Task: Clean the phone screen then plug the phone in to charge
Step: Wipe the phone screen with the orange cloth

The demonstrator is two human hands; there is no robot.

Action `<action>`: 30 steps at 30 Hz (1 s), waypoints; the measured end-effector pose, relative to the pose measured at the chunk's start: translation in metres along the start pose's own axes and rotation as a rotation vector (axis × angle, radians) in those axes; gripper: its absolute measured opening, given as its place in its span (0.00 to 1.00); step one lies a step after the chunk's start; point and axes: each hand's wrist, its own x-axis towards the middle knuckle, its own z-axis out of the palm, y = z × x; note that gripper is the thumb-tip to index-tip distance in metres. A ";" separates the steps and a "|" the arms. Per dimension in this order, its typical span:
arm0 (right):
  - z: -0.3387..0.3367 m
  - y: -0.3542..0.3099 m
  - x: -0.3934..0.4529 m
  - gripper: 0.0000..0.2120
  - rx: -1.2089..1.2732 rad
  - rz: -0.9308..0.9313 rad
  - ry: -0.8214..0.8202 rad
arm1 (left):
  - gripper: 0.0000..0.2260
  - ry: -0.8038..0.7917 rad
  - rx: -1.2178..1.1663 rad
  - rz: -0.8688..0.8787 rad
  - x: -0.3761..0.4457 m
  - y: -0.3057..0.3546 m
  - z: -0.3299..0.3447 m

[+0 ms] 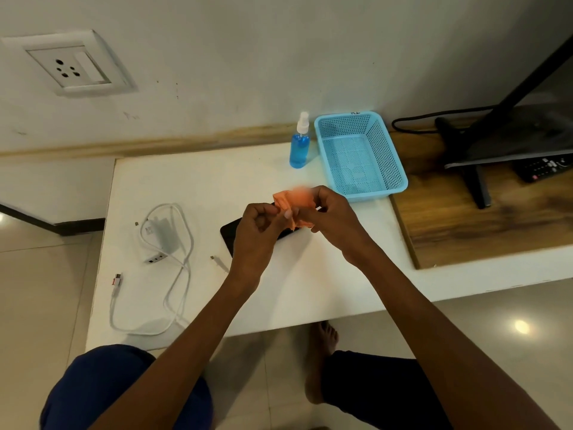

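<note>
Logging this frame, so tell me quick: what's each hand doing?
Left hand: pinching the crumpled orange cloth.
Right hand: gripping the same cloth.

Warm, even indoor light; bright glare spots sit on the floor tiles (521, 326) at four o'clock. The orange cloth (296, 202) is motion-blurred, and wide-angle distortion bends the edges.

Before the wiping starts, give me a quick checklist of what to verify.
1. Cloth in hand: ok, left hand and right hand both pinch it.
2. Phone on the table, screen up: ok, partly hidden by the hands.
3. Spray bottle upright, within reach: ok.
4. Screen already sprayed: cannot tell.
5. Charger and cable on the table, not yet in the socket: ok.
</note>
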 end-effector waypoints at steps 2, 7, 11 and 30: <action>0.000 -0.001 0.000 0.10 0.042 0.029 -0.012 | 0.09 -0.023 0.013 0.001 0.000 0.000 -0.001; 0.001 -0.003 0.001 0.11 0.036 0.063 0.012 | 0.07 -0.041 0.023 0.000 0.001 0.002 -0.003; -0.001 -0.007 0.002 0.13 0.062 0.101 -0.014 | 0.02 -0.044 0.021 -0.004 0.002 0.003 -0.007; -0.020 -0.012 0.010 0.05 -0.089 -0.016 0.002 | 0.07 -0.104 0.018 -0.069 0.002 0.018 0.000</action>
